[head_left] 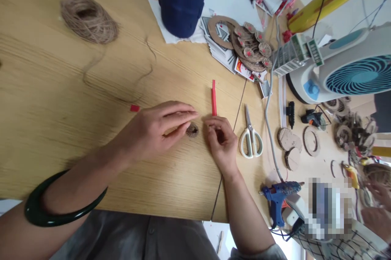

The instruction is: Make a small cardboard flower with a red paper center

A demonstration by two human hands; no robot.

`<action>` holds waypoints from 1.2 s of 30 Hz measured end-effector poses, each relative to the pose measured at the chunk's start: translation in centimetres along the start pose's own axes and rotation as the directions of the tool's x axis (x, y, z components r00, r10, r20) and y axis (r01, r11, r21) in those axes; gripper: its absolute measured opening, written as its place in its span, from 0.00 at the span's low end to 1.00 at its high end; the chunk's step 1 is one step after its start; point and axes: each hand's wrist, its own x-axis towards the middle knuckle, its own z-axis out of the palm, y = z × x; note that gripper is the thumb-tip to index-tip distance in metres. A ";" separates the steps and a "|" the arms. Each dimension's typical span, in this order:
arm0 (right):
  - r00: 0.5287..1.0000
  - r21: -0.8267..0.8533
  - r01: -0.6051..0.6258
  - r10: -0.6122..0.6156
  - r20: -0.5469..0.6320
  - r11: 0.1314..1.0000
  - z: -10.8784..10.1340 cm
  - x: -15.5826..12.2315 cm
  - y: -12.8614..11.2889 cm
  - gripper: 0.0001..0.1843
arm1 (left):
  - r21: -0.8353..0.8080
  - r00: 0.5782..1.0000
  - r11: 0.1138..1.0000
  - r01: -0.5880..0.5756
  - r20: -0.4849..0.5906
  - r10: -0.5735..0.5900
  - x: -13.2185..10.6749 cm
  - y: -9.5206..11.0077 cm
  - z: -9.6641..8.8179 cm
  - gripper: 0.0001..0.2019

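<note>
**Our hands on either side of one small ribbed disc**

Well left of our fingers lie one ball of twine (88, 19) and one red scrap (135, 108), on the wooden table (61, 89). Our left hand (152, 131) stretches nearly flat, its fingers (180, 114) just beside the ribbed disc (192, 130) and holding nothing we can see. The disc lies between both hands. Our right hand (221, 144) curls its fingers (214, 124) in, almost closed; whether they hold anything, we cannot tell. One red strip (214, 98) lies just beyond them; right of them are one pair of scissors (250, 137) and one glue gun (276, 199). A piece this small calls for light fingertip pressure, so it cannot skid.
</note>
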 end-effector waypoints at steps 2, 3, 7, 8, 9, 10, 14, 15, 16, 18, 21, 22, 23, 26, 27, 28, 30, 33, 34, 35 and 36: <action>1.000 0.039 -0.019 0.020 -0.017 0.999 -0.1 0.1 0.1 0.07 | 0.145 0.999 0.989 0.040 -0.005 -0.039 -0.4 0.4 -1.8 0.10; 0.999 0.053 -0.025 0.027 -0.025 0.998 -0.1 0.2 0.2 0.07 | 0.197 0.996 0.976 0.093 -0.031 -0.088 -0.9 0.5 -2.8 0.09; 0.998 0.071 -0.054 0.056 -0.024 0.996 0.0 0.2 0.5 0.09 | 0.327 0.933 0.878 0.350 -0.201 -0.297 -3.8 -0.2 -5.6 0.10; 0.998 0.076 -0.063 0.065 -0.023 0.995 0.0 0.2 0.6 0.09 | 0.353 0.920 0.850 0.392 -0.173 -0.352 -4.5 -0.6 -5.8 0.12; 0.997 0.084 -0.072 0.074 -0.025 0.994 0.1 0.2 0.8 0.09 | 0.368 0.908 0.830 0.419 -0.164 -0.386 -5.0 -1.0 -6.0 0.15; 0.996 0.094 -0.079 0.082 -0.030 0.992 0.2 0.2 0.9 0.09 | 0.381 0.910 0.827 0.414 -0.148 -0.387 -5.4 -1.3 -6.0 0.15; 0.994 0.129 -0.082 0.090 -0.059 0.988 0.4 0.2 1.1 0.09 | 0.404 0.921 0.832 0.380 -0.082 -0.381 -5.5 -1.8 -5.5 0.13; 0.994 0.133 -0.078 0.087 -0.065 0.988 0.4 0.2 1.2 0.10 | 0.406 0.924 0.836 0.370 -0.069 -0.375 -5.4 -1.7 -5.4 0.11; 0.994 0.134 -0.075 0.084 -0.070 0.988 0.4 0.2 1.2 0.10 | 0.411 0.928 0.839 0.357 -0.056 -0.368 -5.3 -1.5 -5.3 0.10; 0.994 0.133 -0.071 0.081 -0.076 0.989 0.5 0.2 1.3 0.10 | 0.436 0.939 0.842 0.317 -0.023 -0.342 -5.5 -1.1 -5.3 0.09; 0.993 0.141 -0.069 0.082 -0.084 0.988 0.6 0.2 1.5 0.11 | 0.485 0.955 0.841 0.239 0.040 -0.295 -6.7 -0.1 -5.4 0.11; 0.992 0.146 -0.071 0.085 -0.092 0.987 0.7 0.2 1.6 0.11 | 0.495 0.956 0.840 0.223 0.058 -0.288 -7.3 0.2 -5.5 0.12; 0.990 0.150 -0.074 0.091 -0.109 0.986 0.8 0.1 1.6 0.11 | 0.494 0.950 0.845 0.206 0.108 -0.294 -7.9 0.6 -5.5 0.13; 0.984 0.126 -0.057 0.077 -0.162 0.990 0.8 -0.1 1.0 0.11 | 0.443 0.953 0.870 0.214 0.100 -0.286 -10.3 1.6 -5.4 0.16; 0.986 0.096 -0.031 0.046 -0.157 0.995 0.6 -0.1 0.7 0.11 | 0.426 0.961 0.880 0.210 0.078 -0.267 -11.2 1.9 -5.3 0.17; 0.990 0.050 0.004 0.003 -0.141 0.999 0.2 -0.2 0.3 0.11 | 0.387 0.971 0.905 0.180 0.077 -0.226 -12.1 2.2 -5.1 0.18; 0.993 -0.089 0.072 -0.080 -0.084 0.993 -1.3 -0.3 -0.4 0.11 | 0.307 0.977 0.941 0.144 0.105 -0.184 -13.9 2.7 -4.8 0.20; 0.984 -0.386 0.083 -0.136 -0.114 0.919 -4.8 -1.1 -0.3 0.11 | 0.251 0.981 0.964 0.082 0.149 -0.123 -15.9 3.5 -4.5 0.26; 0.977 -0.473 0.062 -0.151 -0.152 0.879 -6.0 -1.7 0.1 0.11 | 0.243 0.981 0.967 0.073 0.157 -0.113 -16.4 3.8 -4.6 0.31; 0.968 -0.540 0.015 -0.147 -0.203 0.841 -7.1 -2.3 0.8 0.11 | 0.232 0.980 0.971 0.060 0.171 -0.101 -16.8 3.9 -4.7 0.35; 0.960 -0.587 -0.033 -0.138 -0.244 0.809 -8.1 -3.0 1.6 0.12 | 0.221 0.978 0.974 0.053 0.184 -0.094 -17.1 4.0 -4.8 0.38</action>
